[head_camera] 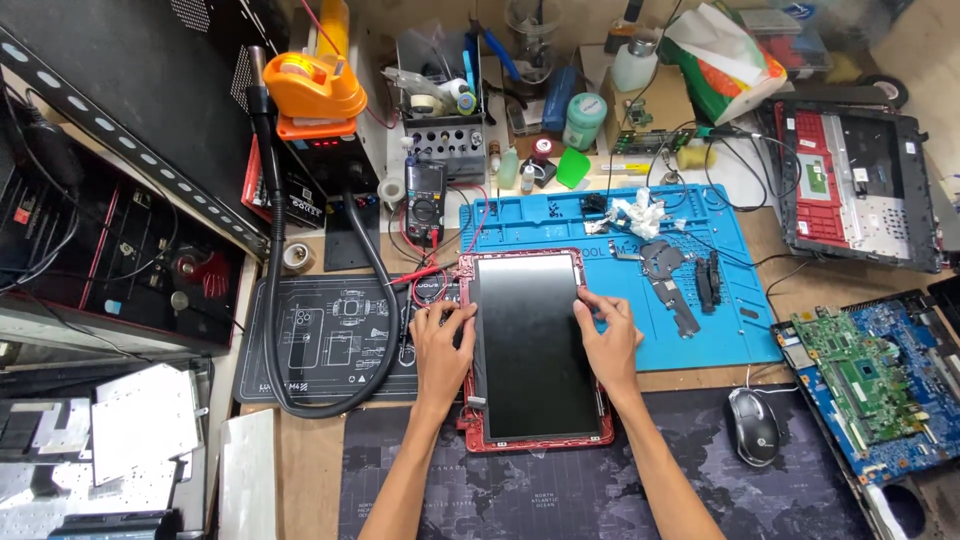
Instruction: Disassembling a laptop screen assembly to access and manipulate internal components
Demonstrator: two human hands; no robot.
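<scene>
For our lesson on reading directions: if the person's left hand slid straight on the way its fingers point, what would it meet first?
Probably the red probe leads, then the multimeter; the left hand points up the red frame's edge, though the exact line is uncertain.

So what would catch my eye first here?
Probably the dark screen panel in its red frame at the centre, with the left hand and right hand pressing on its two long edges. Next, the bright blue mat behind it, and the orange tape dispenser at upper left.

Electronics repair workshop, multimeter [424, 205], circuit board [868, 375]
</scene>
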